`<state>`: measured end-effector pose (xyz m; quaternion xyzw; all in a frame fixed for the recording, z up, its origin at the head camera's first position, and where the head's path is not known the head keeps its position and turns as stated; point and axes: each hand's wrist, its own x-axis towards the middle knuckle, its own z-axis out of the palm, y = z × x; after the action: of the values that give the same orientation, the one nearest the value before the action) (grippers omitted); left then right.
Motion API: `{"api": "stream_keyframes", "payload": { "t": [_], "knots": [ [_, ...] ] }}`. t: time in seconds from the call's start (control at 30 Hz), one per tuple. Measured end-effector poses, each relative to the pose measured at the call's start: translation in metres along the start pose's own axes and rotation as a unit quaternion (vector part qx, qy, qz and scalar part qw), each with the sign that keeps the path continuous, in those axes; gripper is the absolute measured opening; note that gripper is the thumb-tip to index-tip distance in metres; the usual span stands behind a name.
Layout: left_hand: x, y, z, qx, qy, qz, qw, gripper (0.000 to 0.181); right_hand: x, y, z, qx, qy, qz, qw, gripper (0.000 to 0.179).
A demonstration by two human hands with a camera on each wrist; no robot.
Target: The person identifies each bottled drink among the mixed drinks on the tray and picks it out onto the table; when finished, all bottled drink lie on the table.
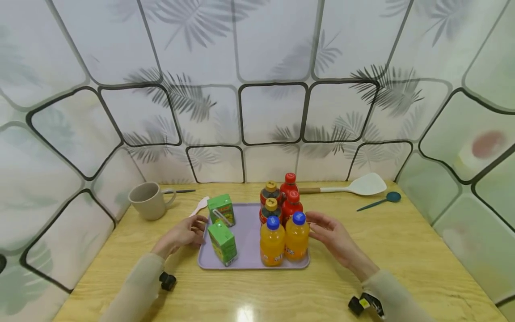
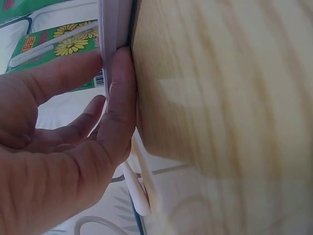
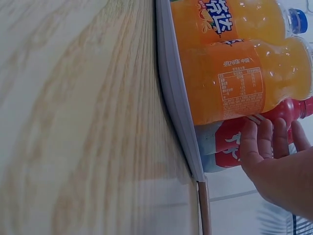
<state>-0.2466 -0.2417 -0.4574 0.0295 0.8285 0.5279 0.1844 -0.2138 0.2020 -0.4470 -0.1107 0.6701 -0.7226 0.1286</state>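
At the far left, a grey mug [image 1: 148,201] is seen upright on the wooden table [image 1: 249,295], with a thin dark utensil [image 1: 184,191] lying beside its handle. Next, a pale utensil [image 1: 200,206] is seen near the tray's left edge. By the left hand [image 1: 186,233], the left rim of the lavender tray [image 1: 247,237] is pinched between its digits. The tray is placed in the middle of the table. On its left part, two green cartons are carried, the rear one [image 1: 222,213] with a straw on its side, the front one [image 1: 222,243] turned at an angle. On its right part, upright bottles are grouped in pairs: two dark bottles with brown caps [image 1: 269,196], two red-capped bottles [image 1: 292,208] and, in front, two orange bottles with blue caps [image 1: 272,245]. The right hand [image 1: 331,236] is held just beside these bottles, its fingers bent and spread apart; whether they are touched cannot be told. Farther right, a white spatula [image 1: 367,184] and a teal spoon [image 1: 393,197] are laid.
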Motion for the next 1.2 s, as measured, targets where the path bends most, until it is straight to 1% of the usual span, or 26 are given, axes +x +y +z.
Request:
{"api": "stream_keyframes", "payload": {
  "t": [0.13,0.2,0.3,0.4,0.53,0.7,0.87,0.97,1.1,1.2],
  "knots": [
    [-0.001,0.000,0.003,-0.009,0.009,-0.003,0.9999,0.065,-0.002,0.000,0.001,-0.011,-0.005,-0.011,0.9999,0.054],
    [0.000,0.000,0.003,-0.016,0.009,-0.007,0.9998,0.063,-0.003,0.000,0.001,-0.018,-0.005,-0.012,0.9997,0.053],
    [0.001,-0.001,0.000,-0.020,0.000,-0.011,0.9997,0.061,-0.002,-0.002,0.002,-0.034,-0.006,-0.015,0.9993,0.054],
    [0.002,-0.002,-0.002,-0.028,-0.009,-0.016,0.9994,0.061,-0.003,-0.001,0.004,-0.044,-0.016,-0.024,0.9986,0.058],
    [0.002,-0.002,-0.003,-0.027,-0.019,-0.013,0.9994,0.061,-0.002,0.000,0.007,-0.065,-0.026,-0.037,0.9969,0.062],
    [0.003,-0.001,-0.003,-0.022,-0.023,-0.013,0.9994,0.058,-0.001,0.000,0.013,-0.098,-0.031,-0.039,0.9939,0.069],
    [0.003,0.000,-0.001,-0.026,-0.014,-0.026,0.9992,0.059,0.000,0.000,0.019,-0.133,-0.015,-0.043,0.9901,0.073],
    [0.002,0.001,0.001,-0.025,-0.010,-0.025,0.9993,0.059,0.000,0.001,0.021,-0.156,0.000,-0.045,0.9868,0.073],
    [0.002,0.002,0.002,-0.022,-0.002,-0.027,0.9994,0.062,0.000,0.001,0.022,-0.158,0.007,-0.043,0.9864,0.073],
    [0.000,0.003,0.000,-0.025,0.002,-0.033,0.9992,0.064,0.002,0.000,0.023,-0.146,0.010,-0.039,0.9884,0.073]
  ]
}}
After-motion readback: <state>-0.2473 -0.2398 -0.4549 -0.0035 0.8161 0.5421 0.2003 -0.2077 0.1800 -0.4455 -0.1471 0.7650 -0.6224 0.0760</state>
